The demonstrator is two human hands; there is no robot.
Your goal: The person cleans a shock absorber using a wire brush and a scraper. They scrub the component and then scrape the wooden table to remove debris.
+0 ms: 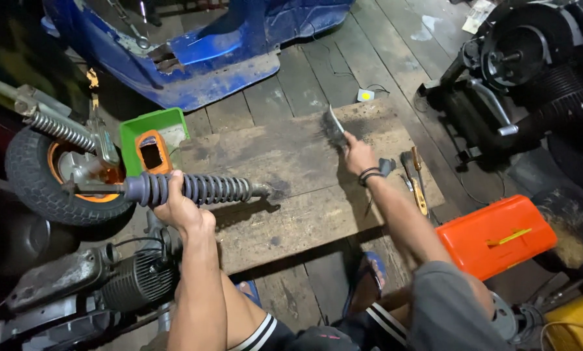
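My left hand (pixel 182 207) grips a dark coil-spring shock absorber (pixel 200 188) held level, its tip resting on a dirty wooden board (pixel 304 188). The shock's other end reaches toward a small wheel with an orange hub (pixel 57 175). Farther out on the board, my right hand (pixel 358 155) holds a wire brush (pixel 334 127) with its bristles down on the wood. A dark band circles my right wrist.
A green tray (pixel 150 123) with an orange part stands at the board's left. A blue scooter body (pixel 200 45) lies behind. An orange box (pixel 496 235) and hand tools (pixel 416 175) sit right. Engine parts (pixel 103 286) lie lower left, a dark machine (pixel 532 71) upper right.
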